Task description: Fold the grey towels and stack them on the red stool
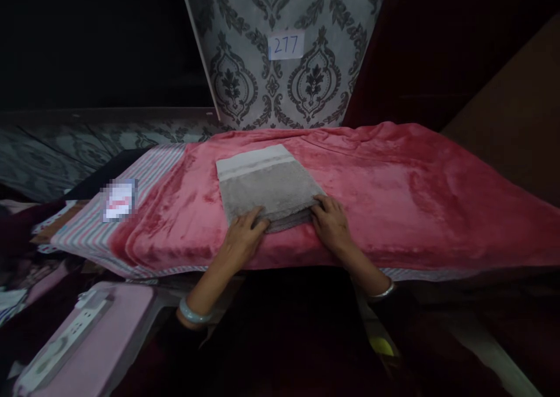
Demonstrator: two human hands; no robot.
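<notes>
Folded grey plush cloth with white band: lies on pink plush blanket.
Left hand: grasping its near-left edge.
Right hand: pinching its near-right corner.

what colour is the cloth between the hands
Grey cloth, with a whitish far end; head view.

Ahead of me, a paper marked 277 hangs on the patterned wall, beside a large dark screen. Low on my left, a white power strip lies on a pink stool.
</notes>
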